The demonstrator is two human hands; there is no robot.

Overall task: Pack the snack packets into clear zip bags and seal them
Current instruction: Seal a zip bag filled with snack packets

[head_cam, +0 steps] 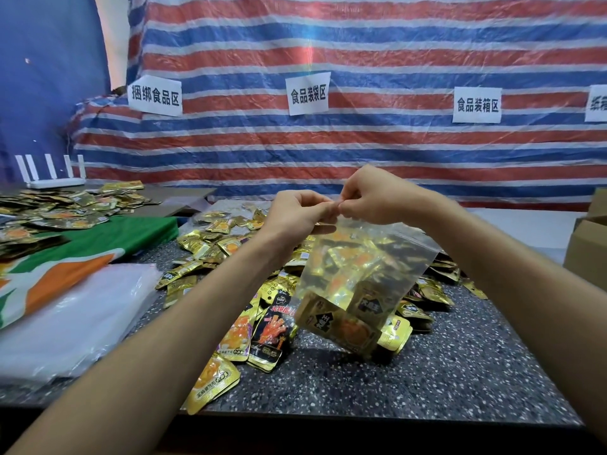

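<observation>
The clear plastic zip bag [358, 277], part-filled with gold foil snack packets [341, 326], hangs tilted in the air above the middle of the dark speckled worktop [460, 372]. It is held only at its top edge. There the left hand [297, 213] and the right hand [374, 198] meet, the fingertips of both pinching the zip strip tightly.

The film looks thin, soft and slippery. The load seems light but loose, sagging into the lower corner. The zip strip is probably the best hold, pressed along towards the free end.

Loose gold snack packets [210, 244] lie heaped beneath the bag. A stack of empty clear bags [72, 316] lies near the left edge, and a brown cardboard box [588, 251] stands beyond the right edge.
</observation>
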